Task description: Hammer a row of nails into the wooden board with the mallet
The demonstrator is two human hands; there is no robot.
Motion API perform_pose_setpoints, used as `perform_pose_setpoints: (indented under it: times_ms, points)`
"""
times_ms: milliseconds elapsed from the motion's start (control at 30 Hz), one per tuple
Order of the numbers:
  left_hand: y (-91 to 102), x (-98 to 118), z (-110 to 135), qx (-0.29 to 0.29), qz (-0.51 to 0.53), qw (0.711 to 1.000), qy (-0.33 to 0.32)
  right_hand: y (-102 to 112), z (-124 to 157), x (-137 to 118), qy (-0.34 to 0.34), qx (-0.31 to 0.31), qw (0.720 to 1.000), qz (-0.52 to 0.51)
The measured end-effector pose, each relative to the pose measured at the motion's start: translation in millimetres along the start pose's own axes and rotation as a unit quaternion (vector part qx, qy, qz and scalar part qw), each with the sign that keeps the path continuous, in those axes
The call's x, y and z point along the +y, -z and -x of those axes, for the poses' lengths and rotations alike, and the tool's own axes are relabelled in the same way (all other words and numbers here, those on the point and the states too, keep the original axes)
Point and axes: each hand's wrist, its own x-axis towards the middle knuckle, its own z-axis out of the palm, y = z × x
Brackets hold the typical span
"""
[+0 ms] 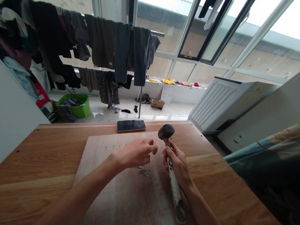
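My right hand (176,162) is wrapped around the worn, paint-marked handle of a mallet (176,193). Its dark, rounded head points up and away from me, above the board. Just left of the mallet, my left hand (139,153) is closed in a pinch, with a thin nail (155,141) sticking up at its fingertips. Under both hands lies a pale wooden board (113,199). A small pile of loose nails (143,171) rests on it below the left hand. Several small dark dots run in a row across the board's far part.
The board lies on a wooden table (46,156). A phone (131,125) is at the table's far edge. Beyond are hanging clothes (100,42), a green tub (82,107), a white ribbed cabinet (212,99) and windows. A curtain (273,152) hangs at right.
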Motion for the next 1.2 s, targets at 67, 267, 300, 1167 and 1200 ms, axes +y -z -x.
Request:
perform_pose_setpoints:
  times_ms: [67, 267, 300, 1167, 1200]
  points:
    - [1.8, 13.6, 2.2, -0.053, -0.037, 0.997, -0.035, 1.8, -1.8, -1.6, -0.012, 0.016, 1.0, 0.007]
    - [-9.6, 29.7, 4.8, -0.085, -0.173, 0.981, -0.026, 4.3, -6.7, 0.8, -0.055, 0.031, 0.998, 0.02]
    - [-10.5, 31.0, 4.4, -0.082, -0.19, 0.978, -0.029, 4.3, -7.1, 1.8, -0.059, 0.031, 0.998, 0.021]
    - [-29.4, -54.3, 18.4, 0.218, 0.227, 0.935, 0.161, 6.2, -9.7, 8.6, -0.063, 0.024, 0.998, 0.017]
    - [-29.5, -53.7, 18.4, 0.211, 0.22, 0.939, 0.157, 6.1, -9.7, 8.6, -0.063, 0.024, 0.998, 0.017]
